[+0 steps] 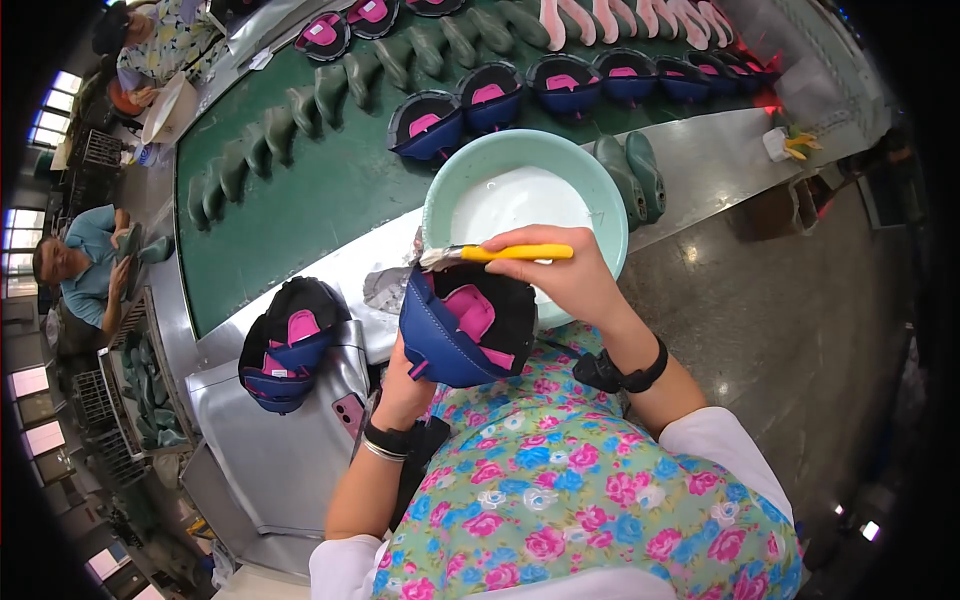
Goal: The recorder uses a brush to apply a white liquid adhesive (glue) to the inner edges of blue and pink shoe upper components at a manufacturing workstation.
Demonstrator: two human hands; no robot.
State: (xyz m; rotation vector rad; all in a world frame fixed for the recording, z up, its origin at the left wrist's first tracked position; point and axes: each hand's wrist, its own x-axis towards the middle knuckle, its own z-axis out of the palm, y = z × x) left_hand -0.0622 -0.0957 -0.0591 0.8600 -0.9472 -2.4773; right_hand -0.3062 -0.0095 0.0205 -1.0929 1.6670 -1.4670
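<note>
My left hand (402, 388) is closed around the underside of a navy blue shoe upper (445, 335) with a black rim and bright pink inside. In my right hand (562, 280) is a brush (520, 253) with a yellow handle, pinched between fingers and thumb. Its pale bristles touch or hang just over the upper's far left edge; contact is hard to tell. Behind the upper stands a mint-green basin (440, 195) of white liquid (520, 200), partly covered by my right hand. More blue uppers (290, 345) lie stacked to the left.
A green belt (310, 230) carries rows of dark green shoe lasts (330, 90), pink-topped forms (605, 20) and blue uppers (568, 85). Two green lasts (632, 180) stand right of the basin. A phone (349, 412) lies at left. Two people (95, 265) work on the far left.
</note>
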